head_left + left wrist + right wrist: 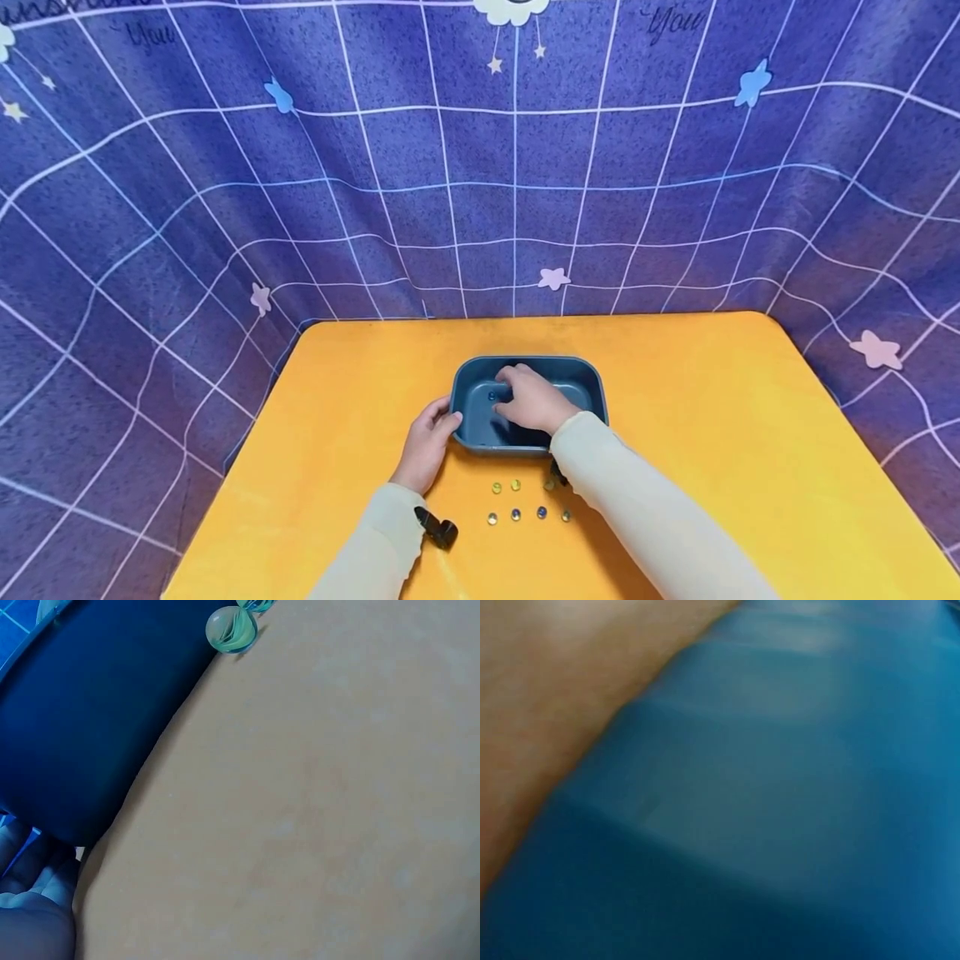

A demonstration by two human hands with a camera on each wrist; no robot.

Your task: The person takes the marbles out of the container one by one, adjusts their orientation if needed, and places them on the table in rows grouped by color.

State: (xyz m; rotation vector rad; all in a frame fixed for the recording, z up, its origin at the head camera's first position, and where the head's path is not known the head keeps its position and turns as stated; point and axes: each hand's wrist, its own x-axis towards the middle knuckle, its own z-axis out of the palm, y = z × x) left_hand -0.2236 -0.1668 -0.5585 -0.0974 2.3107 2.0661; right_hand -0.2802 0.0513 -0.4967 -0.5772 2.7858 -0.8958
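A dark blue rectangular tub (528, 450) stands on the table. My left hand (425, 446) grips its left end, thumb at the rim and fingers along the outer wall; part of that hand (37, 919) shows beside the tub (90, 727) in the left wrist view. Inside the tub is my right hand (534, 400), thumb and fingers spread apart with nothing visible between them. A dark marble (492, 396) lies on the tub floor near those fingertips. The tub's wall (727, 780) fills most of the blurred right wrist view, where no fingers show.
Several glass marbles (515, 514) lie in two rows in front of the tub, some with yellow-green swirls (497, 487). One swirled marble (231, 630) sits by the tub wall. Behind the yellow table (697, 392) hangs a purple gridded curtain (480, 217).
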